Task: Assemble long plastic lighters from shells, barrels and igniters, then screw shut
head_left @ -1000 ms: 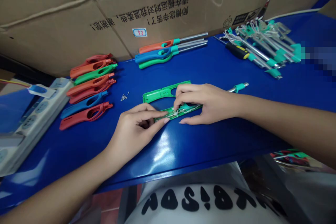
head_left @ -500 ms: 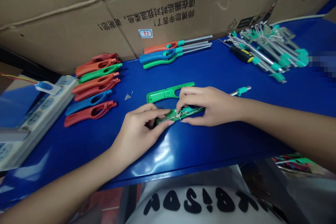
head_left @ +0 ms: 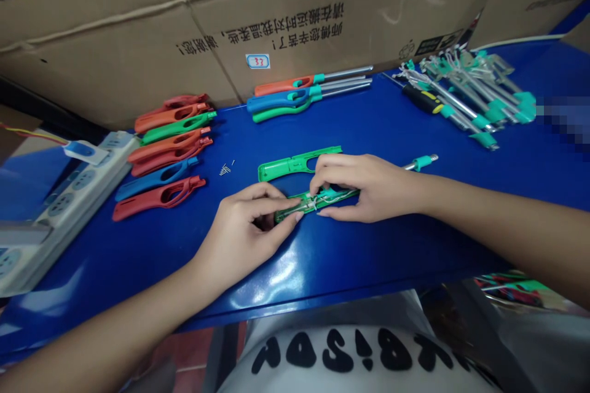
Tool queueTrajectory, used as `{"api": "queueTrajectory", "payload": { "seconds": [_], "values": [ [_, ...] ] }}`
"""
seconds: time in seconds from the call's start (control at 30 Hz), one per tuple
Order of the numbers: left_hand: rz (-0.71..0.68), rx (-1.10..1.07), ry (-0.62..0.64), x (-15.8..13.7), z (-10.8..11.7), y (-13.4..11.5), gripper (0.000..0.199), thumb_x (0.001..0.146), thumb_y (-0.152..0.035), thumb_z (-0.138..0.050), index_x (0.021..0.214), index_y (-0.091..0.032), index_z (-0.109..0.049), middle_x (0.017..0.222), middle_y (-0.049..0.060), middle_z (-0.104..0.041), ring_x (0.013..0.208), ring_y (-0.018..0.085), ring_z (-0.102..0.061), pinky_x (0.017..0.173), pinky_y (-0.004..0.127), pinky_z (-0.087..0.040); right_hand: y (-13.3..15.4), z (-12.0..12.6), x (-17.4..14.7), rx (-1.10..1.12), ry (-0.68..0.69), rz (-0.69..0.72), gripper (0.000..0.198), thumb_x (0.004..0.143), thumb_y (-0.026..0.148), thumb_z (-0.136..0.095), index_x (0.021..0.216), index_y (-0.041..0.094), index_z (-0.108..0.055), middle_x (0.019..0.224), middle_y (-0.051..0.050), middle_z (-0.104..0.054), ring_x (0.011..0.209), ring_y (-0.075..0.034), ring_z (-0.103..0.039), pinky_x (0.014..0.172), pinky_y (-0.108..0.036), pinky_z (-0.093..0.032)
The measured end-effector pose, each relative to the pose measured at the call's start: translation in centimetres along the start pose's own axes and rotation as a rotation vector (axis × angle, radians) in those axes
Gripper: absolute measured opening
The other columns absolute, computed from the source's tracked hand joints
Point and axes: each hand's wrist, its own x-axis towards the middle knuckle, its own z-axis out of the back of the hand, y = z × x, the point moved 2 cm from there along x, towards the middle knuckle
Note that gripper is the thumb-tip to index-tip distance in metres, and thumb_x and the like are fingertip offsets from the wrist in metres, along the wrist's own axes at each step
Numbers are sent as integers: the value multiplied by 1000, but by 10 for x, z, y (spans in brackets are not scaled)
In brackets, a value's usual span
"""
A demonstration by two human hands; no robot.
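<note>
Between my hands lies a green lighter half-shell (head_left: 302,204) with the inner parts of a long-necked lighter laid in it. My left hand (head_left: 246,218) grips its rear end between thumb and fingers. My right hand (head_left: 364,187) pinches the middle, by the white wires and teal trigger part. The metal tube with a teal collar (head_left: 423,163) sticks out to the right past my right hand. Just behind lies the other green half-shell (head_left: 288,166), inner side up, partly covered by my right fingers. Small screws (head_left: 225,169) lie in a little pile to the left.
Orange, green, blue and red handle shells (head_left: 161,196) line the left, beside a white power strip (head_left: 69,196). Closed lighters (head_left: 286,98) lie near the cardboard box (head_left: 221,18). At right are a black-and-yellow screwdriver (head_left: 421,98) and a heap of metal lighter tubes (head_left: 488,86).
My left fingers have shifted slightly on the rear of the shell, showing more of the inner parts. My right hand keeps almost the same grip. The view has moved a little.
</note>
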Motion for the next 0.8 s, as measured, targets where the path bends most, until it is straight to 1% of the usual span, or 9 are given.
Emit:
{"api": "queueTrajectory", "payload": {
  "seconds": [0.1,0.17,0.23,0.3,0.43,0.53,0.63,0.8],
  "values": [
    [-14,-5,5,-2,2,1,14,91,-20,-70,100,-21,-81,89,2,-70,70,9,-64,60,20,-50,1,0,0,3,1,2,21,90,32,-68,108,23,-64,108,-3,-63,94,-16,-62,72,-26,-42],
    [-15,-1,4,-2,2,1,14,92,-21,-70,102,-21,-81,91,3,-71,76,11,-66,63,21,-52,1,1,0,6,2,2,21,90,33,-68,108,23,-64,107,-4,-63,93,-16,-62,72,-26,-43],
    [-15,9,6,-2,2,1,16,92,-21,-71,105,-20,-80,92,3,-71,74,11,-66,62,21,-51,1,1,0,9,3,0,21,90,33,-67,108,23,-64,108,-4,-64,93,-16,-62,73,-26,-43],
    [-3,23,16,-1,1,0,16,92,-21,-71,105,-21,-80,91,2,-71,68,10,-62,59,21,-49,1,0,0,13,4,3,22,90,33,-67,109,23,-64,108,-4,-64,95,-17,-62,74,-27,-44],
    [57,47,68,3,3,-1,14,91,-24,-72,103,-23,-80,86,0,-68,59,7,-55,57,22,-46,0,-1,1,14,0,6,22,89,33,-68,108,22,-65,109,-4,-63,96,-16,-63,74,-26,-44],
    [94,43,123,6,5,-1,12,90,-27,-73,100,-22,-79,87,0,-69,61,9,-56,58,23,-46,0,-1,0,20,2,1,22,89,33,-68,108,22,-65,108,-4,-63,95,-16,-63,74,-26,-44],
    [90,60,166,7,8,-2,14,91,-26,-71,103,-21,-77,93,1,-69,63,9,-57,59,24,-47,1,-1,1,20,11,-4,22,89,32,-68,109,22,-65,108,-4,-63,93,-16,-62,75,-27,-44],
    [60,84,156,5,7,-8,12,94,-23,-66,102,-19,-74,97,3,-66,63,9,-58,61,23,-48,2,0,1,32,9,-5,23,89,31,-68,109,22,-65,109,-4,-63,94,-16,-62,76,-27,-45]
  ]
}}
